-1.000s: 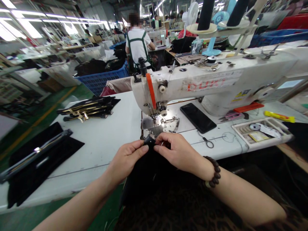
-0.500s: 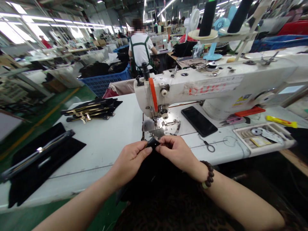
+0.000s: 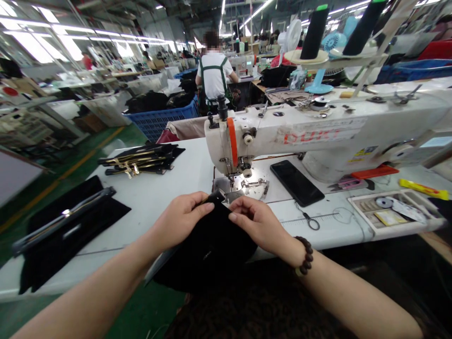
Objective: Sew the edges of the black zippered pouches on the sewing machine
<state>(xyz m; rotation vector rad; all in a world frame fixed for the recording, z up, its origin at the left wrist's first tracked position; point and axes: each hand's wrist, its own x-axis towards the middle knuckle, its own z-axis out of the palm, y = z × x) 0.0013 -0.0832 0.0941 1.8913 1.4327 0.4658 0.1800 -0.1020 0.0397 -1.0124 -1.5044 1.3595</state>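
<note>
A black fabric piece [image 3: 208,254] with a glossy dark band along its upper edge hangs in front of me over the table's near edge. My left hand [image 3: 185,214] pinches the band between thumb and fingers, near its end. My right hand [image 3: 259,223], with a beaded bracelet on the wrist, has its thumb and forefinger closed at the fabric's right edge; the exact spot gripped is partly hidden. Just beyond the band's end is the sewing machine [image 3: 289,132], its needle area lit over the metal plate [image 3: 243,186].
On the left of the table [image 3: 158,188] lie a black fabric pouch [image 3: 74,230] and a stack of black pieces with gold-coloured metal strips [image 3: 141,160]. To the right are a phone [image 3: 296,182], snips [image 3: 353,183] and a small parts tray [image 3: 391,212]. A co-worker [image 3: 213,75] stands beyond.
The black fabric piece and my left hand have moved up and left, showing more of the cloth. My right fingers have come away from the band's end. The view has shifted slightly.
</note>
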